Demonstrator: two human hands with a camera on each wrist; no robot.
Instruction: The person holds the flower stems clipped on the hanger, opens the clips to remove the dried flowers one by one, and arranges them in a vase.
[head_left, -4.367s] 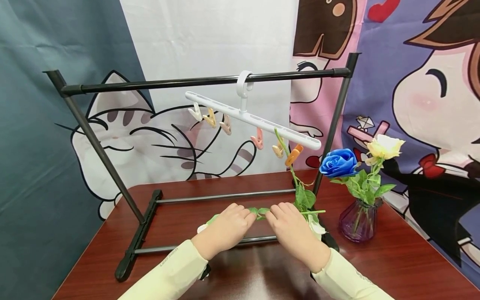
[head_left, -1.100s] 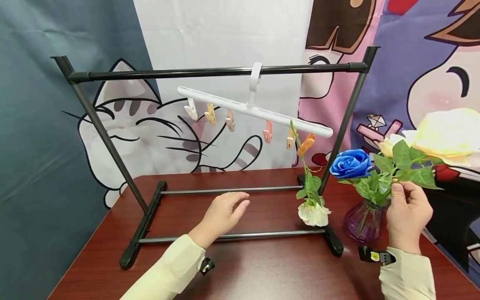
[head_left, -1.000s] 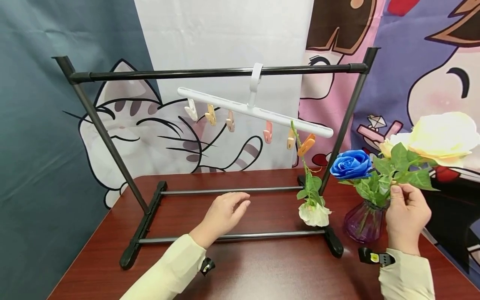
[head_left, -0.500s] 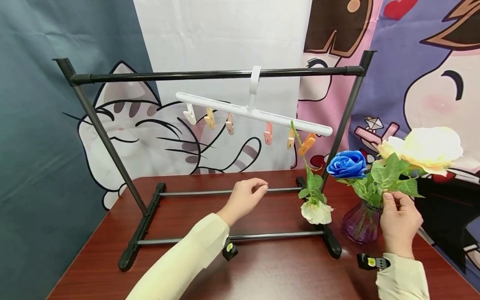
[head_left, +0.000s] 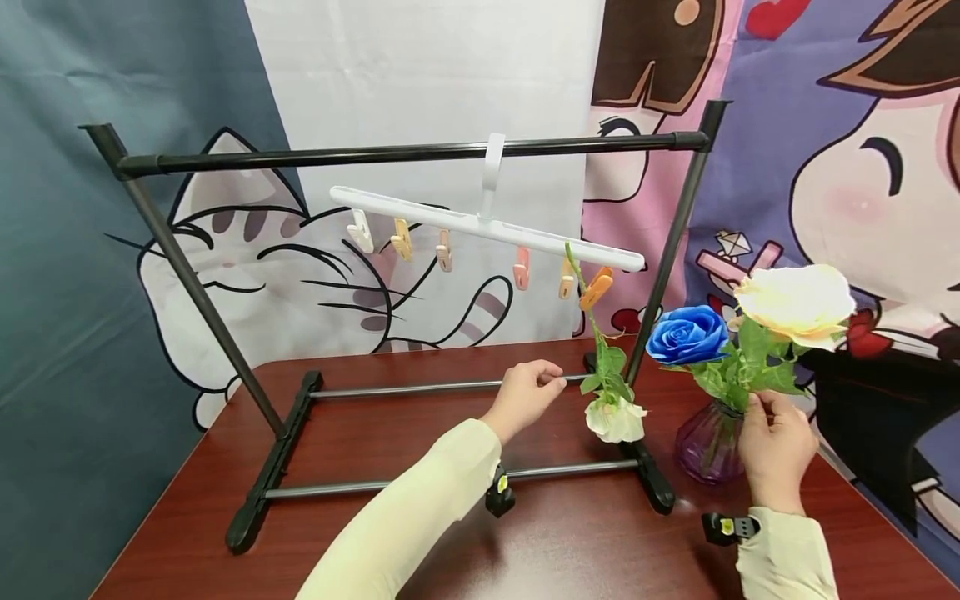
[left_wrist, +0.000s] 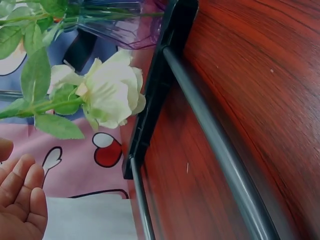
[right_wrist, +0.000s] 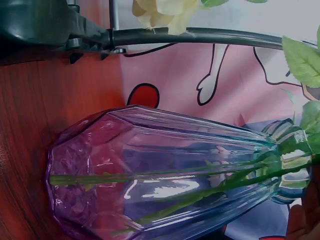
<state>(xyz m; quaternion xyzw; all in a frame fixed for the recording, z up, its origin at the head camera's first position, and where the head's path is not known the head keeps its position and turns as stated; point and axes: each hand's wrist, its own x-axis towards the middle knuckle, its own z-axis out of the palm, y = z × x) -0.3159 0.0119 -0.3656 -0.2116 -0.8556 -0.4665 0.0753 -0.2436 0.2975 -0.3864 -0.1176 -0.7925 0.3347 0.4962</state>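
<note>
My right hand [head_left: 777, 450] pinches the leafy stem of a pale yellow rose [head_left: 797, 302] close by the mouth of a purple glass vase [head_left: 708, 446]. A blue rose [head_left: 687, 333] stands in the vase, and stems show through the glass in the right wrist view. My left hand [head_left: 522, 396] hovers over the rack's base with loosely curled fingers holding nothing. Just right of it a white rose [head_left: 617, 419] hangs head down, its stem gripped by an orange clip [head_left: 597, 288] on the white hanger [head_left: 450, 218]. The right fingertips are mostly hidden in the right wrist view.
The hanger hangs from the top bar [head_left: 360, 156] of a black rack, its right end lower in view. Several more clips, including a pink one [head_left: 521, 268], line its underside. The rack's lower rails [head_left: 450, 482] run across the brown table [head_left: 585, 542], with a cartoon cloth behind.
The hands, together over a green stem 4.4 s ago, have parted. Lately the right hand and pale yellow rose move left toward the blue rose; the left hand moves right toward the hanging rose.
</note>
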